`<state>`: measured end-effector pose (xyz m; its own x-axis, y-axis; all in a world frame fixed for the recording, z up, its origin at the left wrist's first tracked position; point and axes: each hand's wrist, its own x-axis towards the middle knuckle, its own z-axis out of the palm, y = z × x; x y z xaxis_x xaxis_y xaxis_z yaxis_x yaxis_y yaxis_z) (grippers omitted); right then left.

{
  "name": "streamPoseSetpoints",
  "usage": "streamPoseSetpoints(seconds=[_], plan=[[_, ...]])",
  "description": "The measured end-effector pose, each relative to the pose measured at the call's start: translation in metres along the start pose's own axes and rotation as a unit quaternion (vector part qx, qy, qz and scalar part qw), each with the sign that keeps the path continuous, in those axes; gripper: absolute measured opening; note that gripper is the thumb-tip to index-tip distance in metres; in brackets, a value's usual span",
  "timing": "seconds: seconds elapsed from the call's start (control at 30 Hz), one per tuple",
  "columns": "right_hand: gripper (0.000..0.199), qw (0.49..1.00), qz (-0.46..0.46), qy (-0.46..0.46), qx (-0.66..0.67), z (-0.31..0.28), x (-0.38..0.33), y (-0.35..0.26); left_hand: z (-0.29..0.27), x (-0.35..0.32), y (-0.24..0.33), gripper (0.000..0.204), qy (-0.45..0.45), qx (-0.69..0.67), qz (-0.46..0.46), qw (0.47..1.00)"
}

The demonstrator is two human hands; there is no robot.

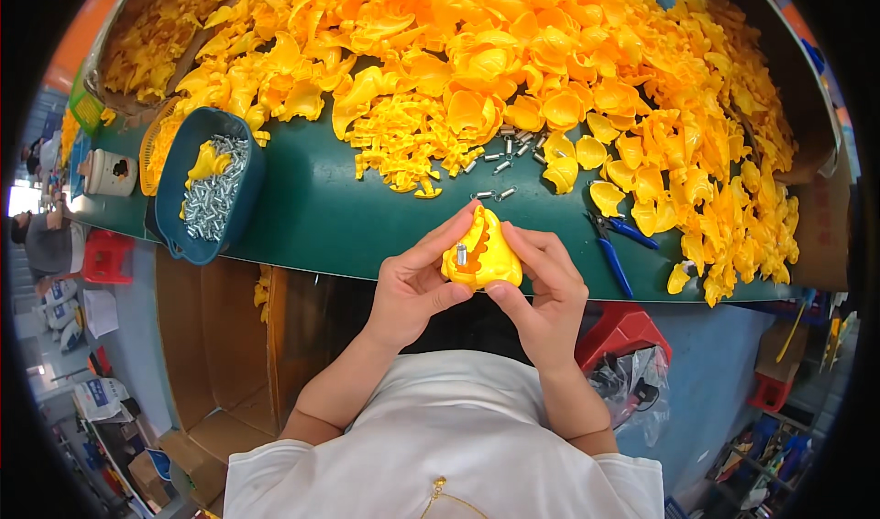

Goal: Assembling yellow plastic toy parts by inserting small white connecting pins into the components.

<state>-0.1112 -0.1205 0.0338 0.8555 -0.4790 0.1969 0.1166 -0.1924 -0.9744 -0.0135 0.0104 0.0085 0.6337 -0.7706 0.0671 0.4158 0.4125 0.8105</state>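
Note:
Between both hands, just over the table's near edge, is a small rounded yellow plastic toy part (pixel 495 255) with a brown-orange zigzag patch and a small metal spring (pixel 461 254) showing on its left side. My left hand (pixel 417 276) grips it from the left, fingertips at its top and thumb below. My right hand (pixel 547 285) closes on its right side, thumb along the lower edge. A few loose metal springs (pixel 504 194) lie on the green table (pixel 312 198) just beyond. Blue-handled pliers (pixel 612 253) rest to the right of my right hand.
A large heap of yellow plastic shells (pixel 513 24) covers the far table, with small yellow pieces (pixel 403 143) in front. At left stand a dark teal basin (pixel 170 198) of springs and a white tub (pixel 110 173). An open cardboard box (pixel 215 336) sits below the edge; a red stool (pixel 623 331) is right.

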Motion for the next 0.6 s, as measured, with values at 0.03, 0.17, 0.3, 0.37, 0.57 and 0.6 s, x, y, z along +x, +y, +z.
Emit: streamPoseSetpoints(seconds=[0.03,0.17,0.3,0.37,0.57,0.6], plan=[[0.046,1.0,0.002,-0.005,-0.002,-0.0003,0.0002,-0.0011,0.0003,-0.0003,-0.0004,0.062,0.0,0.0,0.0,1.0],[0.046,1.0,0.008,-0.009,-0.011,-0.0006,0.0015,-0.0026,0.0007,-0.0005,-0.0012,0.061,-0.003,-0.008,-0.002,1.0],[0.046,1.0,0.0,-0.004,-0.007,0.0011,0.0017,0.0013,0.0015,-0.0003,-0.0013,0.057,-0.01,0.01,0.001,1.0],[0.046,1.0,0.005,-0.003,-0.001,0.0025,0.0013,0.0026,-0.0013,-0.0004,-0.0033,0.054,-0.016,0.012,0.009,1.0],[0.048,0.999,0.031,-0.02,-0.015,0.0011,0.0055,0.0052,-0.0042,0.0015,-0.0028,0.047,-0.025,0.08,0.017,0.996],[0.048,0.999,0.031,-0.02,-0.015,-0.0005,0.0076,0.0049,-0.0027,0.0018,-0.0021,0.046,-0.008,0.111,0.019,0.994]])
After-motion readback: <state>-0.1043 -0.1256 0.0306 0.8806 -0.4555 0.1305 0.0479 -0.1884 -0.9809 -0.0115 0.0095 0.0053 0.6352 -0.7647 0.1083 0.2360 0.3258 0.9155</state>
